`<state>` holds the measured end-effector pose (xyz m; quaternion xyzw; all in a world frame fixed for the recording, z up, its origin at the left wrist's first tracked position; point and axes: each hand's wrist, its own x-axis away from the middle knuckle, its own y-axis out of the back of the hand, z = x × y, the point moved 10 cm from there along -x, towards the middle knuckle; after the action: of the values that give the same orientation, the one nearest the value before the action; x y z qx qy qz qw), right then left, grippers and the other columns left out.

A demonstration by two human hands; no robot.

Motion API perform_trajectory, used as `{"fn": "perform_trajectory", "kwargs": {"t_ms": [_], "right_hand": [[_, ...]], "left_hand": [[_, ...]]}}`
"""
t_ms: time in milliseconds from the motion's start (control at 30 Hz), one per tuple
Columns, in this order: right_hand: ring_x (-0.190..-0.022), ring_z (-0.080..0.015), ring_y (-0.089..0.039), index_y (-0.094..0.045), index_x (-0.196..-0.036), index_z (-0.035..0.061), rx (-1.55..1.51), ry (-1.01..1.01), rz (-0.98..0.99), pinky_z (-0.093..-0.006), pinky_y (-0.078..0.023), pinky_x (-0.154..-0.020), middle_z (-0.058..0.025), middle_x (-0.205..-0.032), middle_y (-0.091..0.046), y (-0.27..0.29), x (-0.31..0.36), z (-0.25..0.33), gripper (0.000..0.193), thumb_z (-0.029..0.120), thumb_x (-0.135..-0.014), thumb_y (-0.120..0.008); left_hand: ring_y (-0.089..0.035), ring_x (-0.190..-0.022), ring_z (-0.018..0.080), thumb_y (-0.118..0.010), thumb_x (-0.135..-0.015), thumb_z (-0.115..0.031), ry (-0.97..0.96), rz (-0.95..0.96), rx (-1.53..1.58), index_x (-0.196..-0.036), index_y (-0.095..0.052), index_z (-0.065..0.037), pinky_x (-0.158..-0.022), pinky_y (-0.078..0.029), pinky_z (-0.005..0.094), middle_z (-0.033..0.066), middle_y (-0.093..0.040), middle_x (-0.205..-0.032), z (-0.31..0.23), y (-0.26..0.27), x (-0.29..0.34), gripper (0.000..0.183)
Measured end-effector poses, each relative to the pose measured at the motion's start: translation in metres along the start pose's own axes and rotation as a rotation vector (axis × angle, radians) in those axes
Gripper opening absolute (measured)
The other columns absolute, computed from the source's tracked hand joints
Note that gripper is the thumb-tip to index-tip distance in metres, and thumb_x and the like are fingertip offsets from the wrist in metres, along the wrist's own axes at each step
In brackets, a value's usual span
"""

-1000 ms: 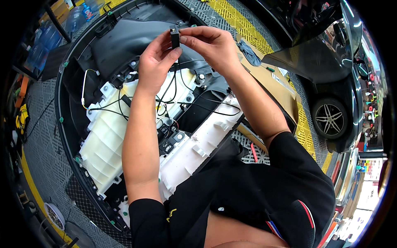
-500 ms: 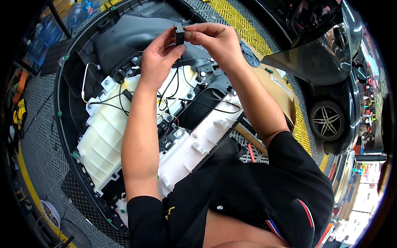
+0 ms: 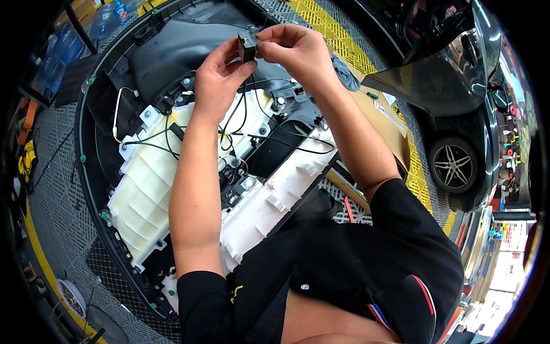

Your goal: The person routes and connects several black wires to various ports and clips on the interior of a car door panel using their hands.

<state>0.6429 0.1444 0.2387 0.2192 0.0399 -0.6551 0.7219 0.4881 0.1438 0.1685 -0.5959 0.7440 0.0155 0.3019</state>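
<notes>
Above the far part of a car door panel, my left hand point(image 3: 219, 77) grips a small black box point(image 3: 247, 46) between thumb and fingers. The box's top, with a small light spot on it, is tilted into view. My right hand point(image 3: 298, 50) is pinched at the box's right side; whatever lies between its fingertips is too small to make out. Thin black cables point(image 3: 245, 106) hang below the hands and loop over the panel. Under them lies the panel's inner side, with a cream plastic cover point(image 3: 143, 203) and a white ribbed strip point(image 3: 266, 209).
A black car's wheel point(image 3: 452, 166) and open door stand to the right. Cardboard point(image 3: 378, 123) with a grey cloth point(image 3: 345, 74) lies beside the panel. Water bottles point(image 3: 66, 46) are at the far left, and a white bowl point(image 3: 70, 298) is at the lower left on the grid floor point(image 3: 54, 212).
The black box has turned in my left hand, so more of its top shows. My right hand has shifted slightly nearer and stays at the box's side.
</notes>
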Motion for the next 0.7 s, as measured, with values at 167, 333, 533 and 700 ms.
{"fn": "perform_trajectory", "kwargs": {"t_ms": [167, 333, 533, 700], "right_hand": [[-0.088, -0.0107, -0.074, -0.074, -0.120, -0.0034, 0.115, 0.036, 0.010, -0.0275, -0.060, -0.084, -0.0045, -0.096, -0.077, 0.005, -0.013, -0.015, 0.039, 0.010, -0.084, -0.080], [-0.096, -0.0219, -0.077, -0.073, -0.129, 0.0022, 0.383, -0.006, -0.234, -0.0344, -0.062, -0.086, -0.0119, -0.109, -0.077, 0.085, -0.058, -0.083, 0.037, 0.020, -0.098, -0.066], [-0.128, -0.0430, -0.064, -0.072, -0.137, 0.0105, 1.399, 0.107, -0.447, -0.0494, -0.051, -0.112, -0.0214, -0.143, -0.066, 0.188, -0.072, -0.114, 0.040, 0.033, -0.107, -0.057], [-0.106, -0.0150, -0.071, -0.078, -0.127, 0.0020, 0.179, -0.008, 0.114, -0.0338, -0.055, -0.096, -0.0074, -0.112, -0.079, 0.005, -0.023, -0.041, 0.045, 0.040, -0.103, -0.073]], "left_hand": [[-0.065, -0.126, 0.0178, -0.079, -0.096, -0.001, -0.003, -0.044, 0.111, -0.148, -0.058, 0.001, -0.108, -0.054, 0.0337, 0.0088, -0.068, -0.139, 0.001, 0.006, -0.001, 0.056], [-0.068, -0.121, 0.0203, -0.077, -0.100, -0.006, 0.012, -0.154, 0.323, -0.144, -0.055, -0.003, -0.098, -0.056, 0.0339, 0.0082, -0.067, -0.140, 0.003, 0.027, -0.004, 0.049], [-0.069, -0.108, 0.0187, -0.081, -0.098, -0.011, -0.034, -0.284, 0.131, -0.140, -0.050, -0.001, -0.089, -0.060, 0.0342, 0.0106, -0.065, -0.132, 0.007, 0.023, -0.008, 0.053], [-0.068, -0.103, 0.0182, -0.087, -0.093, -0.011, -0.083, -0.375, 0.016, -0.139, -0.047, 0.000, -0.085, -0.059, 0.0317, 0.0110, -0.063, -0.124, 0.001, 0.036, 0.005, 0.062]]}}
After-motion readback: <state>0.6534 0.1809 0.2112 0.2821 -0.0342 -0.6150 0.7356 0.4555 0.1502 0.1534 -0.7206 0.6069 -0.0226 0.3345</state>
